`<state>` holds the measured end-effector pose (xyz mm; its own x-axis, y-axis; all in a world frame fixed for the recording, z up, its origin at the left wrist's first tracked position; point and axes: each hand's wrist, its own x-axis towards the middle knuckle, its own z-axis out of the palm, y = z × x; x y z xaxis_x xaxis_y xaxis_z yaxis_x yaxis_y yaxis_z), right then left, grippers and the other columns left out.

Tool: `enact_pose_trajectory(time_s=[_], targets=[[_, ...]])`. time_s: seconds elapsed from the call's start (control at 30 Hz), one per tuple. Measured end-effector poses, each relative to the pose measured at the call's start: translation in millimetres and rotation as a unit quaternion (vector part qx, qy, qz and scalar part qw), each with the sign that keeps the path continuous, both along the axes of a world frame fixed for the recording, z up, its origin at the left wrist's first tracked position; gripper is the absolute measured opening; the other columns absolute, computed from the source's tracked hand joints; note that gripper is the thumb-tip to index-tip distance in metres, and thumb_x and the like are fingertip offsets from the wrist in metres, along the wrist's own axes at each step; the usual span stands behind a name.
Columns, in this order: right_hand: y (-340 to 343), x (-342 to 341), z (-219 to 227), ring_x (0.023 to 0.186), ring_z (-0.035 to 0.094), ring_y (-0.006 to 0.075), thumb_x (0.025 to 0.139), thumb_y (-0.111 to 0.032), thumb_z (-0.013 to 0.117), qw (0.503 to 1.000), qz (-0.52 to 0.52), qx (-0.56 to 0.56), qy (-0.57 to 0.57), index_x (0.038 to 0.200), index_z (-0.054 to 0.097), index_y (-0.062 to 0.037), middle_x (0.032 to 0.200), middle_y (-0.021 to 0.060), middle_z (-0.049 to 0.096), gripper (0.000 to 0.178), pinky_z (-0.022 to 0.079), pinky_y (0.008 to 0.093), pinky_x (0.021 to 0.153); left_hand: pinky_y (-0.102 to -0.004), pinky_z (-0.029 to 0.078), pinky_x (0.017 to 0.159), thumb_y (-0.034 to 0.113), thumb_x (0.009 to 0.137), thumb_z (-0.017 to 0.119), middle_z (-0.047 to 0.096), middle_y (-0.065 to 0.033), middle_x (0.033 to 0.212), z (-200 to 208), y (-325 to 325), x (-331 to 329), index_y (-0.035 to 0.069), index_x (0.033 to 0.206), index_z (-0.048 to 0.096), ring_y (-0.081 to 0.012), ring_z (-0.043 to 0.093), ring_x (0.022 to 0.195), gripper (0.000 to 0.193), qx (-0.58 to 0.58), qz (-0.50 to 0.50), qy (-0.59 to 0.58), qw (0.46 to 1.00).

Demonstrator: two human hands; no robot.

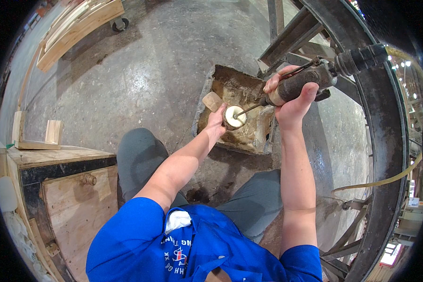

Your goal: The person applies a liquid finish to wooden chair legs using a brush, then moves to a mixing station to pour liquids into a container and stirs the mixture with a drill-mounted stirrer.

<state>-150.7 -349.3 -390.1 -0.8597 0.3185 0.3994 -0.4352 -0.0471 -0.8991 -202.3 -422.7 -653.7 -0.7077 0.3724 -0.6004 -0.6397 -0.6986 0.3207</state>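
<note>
My left hand (pixel 215 123) is wrapped around the side of a small round pot (pixel 227 126) with a dark, crusted outside. Creamy white matter (pixel 231 114) fills its top. My right hand (pixel 293 103) grips the body of a worn air drill (pixel 300 85), thumb along its side. From the drill's nose a thin metal rod (pixel 254 107) slants down left, its tip in the white matter. Just beyond my left hand lies a pale wooden block (pixel 212 101), at the tray's left wall. Pot and hand are above the stained tray (pixel 203 105); the pot's underside is hidden.
A dark steel frame (pixel 394 141) rises on the right, with a yellowish air hose (pixel 399 175) looping past it. A wooden cabinet (pixel 80 188) stands at my left, bearing a small wooden frame (pixel 36 144). A wheeled wooden cart (pixel 80 33) is at the far left.
</note>
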Motion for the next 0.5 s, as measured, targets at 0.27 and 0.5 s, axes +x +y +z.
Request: enact_pose_trajectory(time_s=[0.27,0.5], targets=[[-0.2,1.2,2.3,0.057,0.051,0.0194,0.064,-0.08,0.05,1.0,0.006,0.0,0.001,0.086,0.051,-0.0048,0.062,0.0071,0.05,0.078,0.043,0.0327,0.056,-0.0388,0.053,0.076,0.022,0.089,0.055,0.062,-0.008,0.099,-2.2,-2.2,-0.2,0.003,0.106,0.055,-0.0211,0.062,0.086,0.025,0.001,-0.008,0.01,1.0],[2.3,-0.2,2.0,0.057,0.051,0.0195,0.064,-0.08,0.049,1.0,0.002,-0.006,0.0,0.085,0.051,-0.0049,0.063,0.0073,0.051,0.078,0.043,0.0326,0.057,-0.0408,0.054,0.075,0.022,0.089,0.055,0.061,-0.0089,0.098,-7.5,0.0,-1.2,0.003,0.107,0.053,-0.0218,0.062,0.086,0.026,0.026,-0.003,-0.002,1.0]])
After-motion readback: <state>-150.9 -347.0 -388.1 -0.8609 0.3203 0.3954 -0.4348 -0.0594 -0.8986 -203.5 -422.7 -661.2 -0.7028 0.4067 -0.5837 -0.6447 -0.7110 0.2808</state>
